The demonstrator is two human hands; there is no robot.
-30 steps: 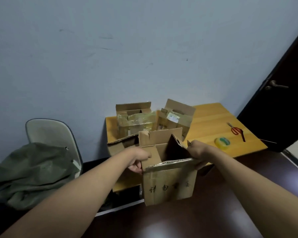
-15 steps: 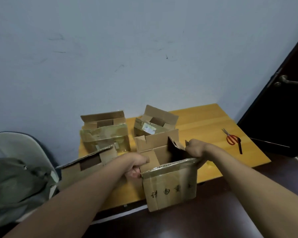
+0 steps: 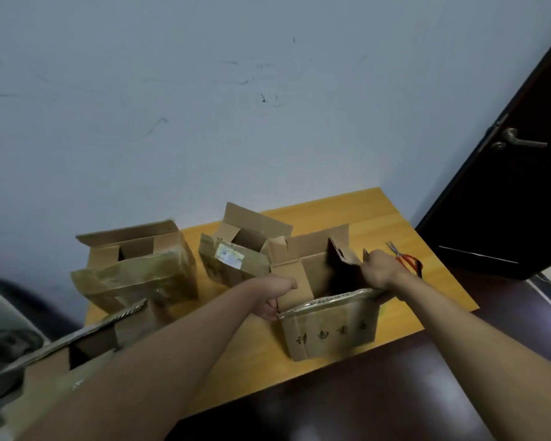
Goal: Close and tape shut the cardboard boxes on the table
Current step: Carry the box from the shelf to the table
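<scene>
Head view shows you working the cardboard box (image 3: 330, 326) that stands at the near edge of the worktop (image 3: 404, 224), toward its right half. Your left hand (image 3: 275, 296) grips the box's left side flap with curled fingers, and your right hand (image 3: 380, 270) holds the right side flap the same way, near the top rim. By the look of it you are at the closing step: all four flaps are up, the far one upright, the near one bent outward toward you with old shiny tape along its fold. The box is worn brown cardboard with dark handwriting on its front face, and its inside is dark; whether it holds anything cannot be told. Next you will likely need to fold both side flaps down flat, then bring the far and near flaps over them so the seam meets. No tape roll is visible now; only the red-handled scissors (image 3: 404, 259) lie at the right edge, just behind your right hand. Three other open boxes (image 3: 134, 268) wait toward the left.
</scene>
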